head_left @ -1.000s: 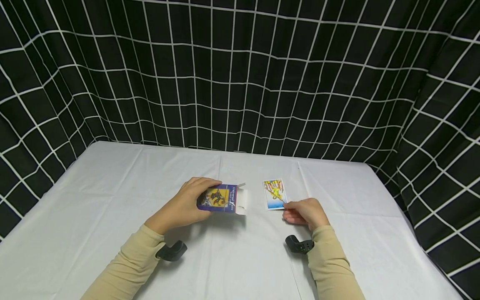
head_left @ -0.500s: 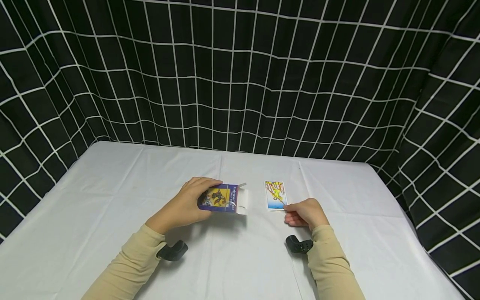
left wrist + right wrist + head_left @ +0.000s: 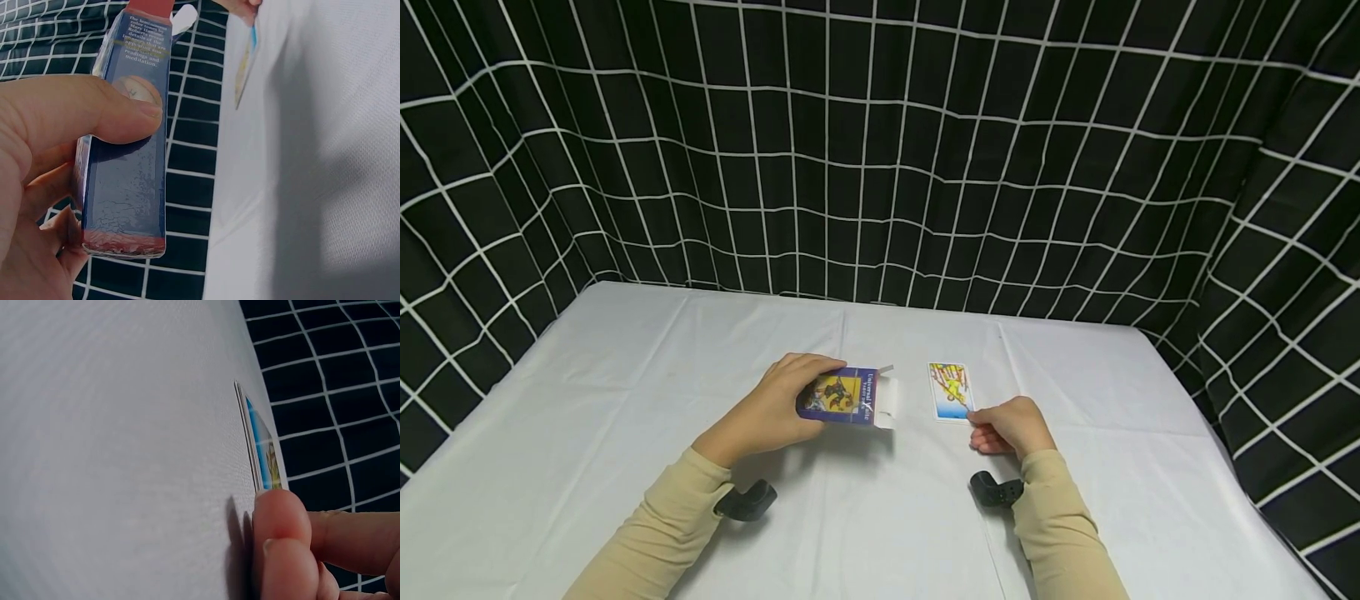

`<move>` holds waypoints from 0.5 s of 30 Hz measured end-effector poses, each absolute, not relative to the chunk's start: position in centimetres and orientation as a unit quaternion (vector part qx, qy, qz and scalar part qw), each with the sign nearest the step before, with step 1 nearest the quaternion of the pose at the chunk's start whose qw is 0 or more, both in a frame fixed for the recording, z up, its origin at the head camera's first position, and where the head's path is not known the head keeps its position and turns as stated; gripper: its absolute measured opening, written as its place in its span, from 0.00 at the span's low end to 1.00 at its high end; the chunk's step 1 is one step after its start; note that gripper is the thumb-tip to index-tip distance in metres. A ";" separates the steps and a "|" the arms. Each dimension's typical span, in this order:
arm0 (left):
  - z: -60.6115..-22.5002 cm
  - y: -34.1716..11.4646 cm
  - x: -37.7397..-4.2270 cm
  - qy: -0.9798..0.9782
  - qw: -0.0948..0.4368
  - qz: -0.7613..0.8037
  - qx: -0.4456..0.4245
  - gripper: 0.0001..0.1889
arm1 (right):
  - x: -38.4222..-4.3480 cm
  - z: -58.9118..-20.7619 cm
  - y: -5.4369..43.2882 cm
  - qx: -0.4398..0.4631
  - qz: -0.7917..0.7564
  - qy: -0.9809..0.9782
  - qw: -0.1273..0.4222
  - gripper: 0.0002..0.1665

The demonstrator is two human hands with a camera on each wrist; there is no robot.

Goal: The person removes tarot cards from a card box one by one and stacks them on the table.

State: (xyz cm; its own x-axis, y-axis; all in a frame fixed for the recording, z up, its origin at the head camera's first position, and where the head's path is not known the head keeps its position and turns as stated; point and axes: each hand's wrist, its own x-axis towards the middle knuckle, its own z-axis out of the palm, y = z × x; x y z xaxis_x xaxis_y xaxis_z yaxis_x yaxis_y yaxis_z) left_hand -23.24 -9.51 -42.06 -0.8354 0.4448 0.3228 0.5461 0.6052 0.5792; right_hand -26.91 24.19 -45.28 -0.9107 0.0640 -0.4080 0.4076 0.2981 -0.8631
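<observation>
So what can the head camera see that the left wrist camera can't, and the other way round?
Only the head view: the front picture of the box, the tan sleeves and the black wrist gadgets.

Only the left wrist view: the box's narrow side, with small white words printed on it.

Both: the box, the left hand holding it, the right hand (just a bit in the left wrist view), the picture card, the white tablecloth and the dark curtain with white lines.
</observation>
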 end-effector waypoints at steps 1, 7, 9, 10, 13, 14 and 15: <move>-42.1 -9.5 -23.3 -0.893 0.075 -0.346 -0.279 0.38 | -26.9 -45.3 24.2 0.149 -0.571 0.794 0.150 0.08; -42.2 -9.5 -23.3 -0.891 0.082 -0.343 -0.284 0.38 | -26.8 -45.4 24.2 0.152 -0.563 0.799 0.145 0.08; -42.2 -9.5 -23.3 -0.892 0.081 -0.342 -0.284 0.38 | -26.8 -45.4 24.2 0.152 -0.565 0.798 0.144 0.08; -42.2 -9.5 -23.3 -0.892 0.081 -0.342 -0.285 0.38 | -26.8 -45.3 24.2 0.151 -0.566 0.797 0.144 0.08; -42.2 -9.5 -23.3 -0.892 0.082 -0.341 -0.286 0.38 | -26.9 -45.3 24.3 0.148 -0.571 0.793 0.150 0.08; -42.2 -9.4 -23.3 -0.892 0.083 -0.341 -0.286 0.38 | -26.9 -45.3 24.4 0.147 -0.573 0.791 0.153 0.08; -42.3 -9.4 -23.3 -0.892 0.083 -0.341 -0.287 0.38 | -26.9 -45.2 24.5 0.146 -0.576 0.789 0.157 0.08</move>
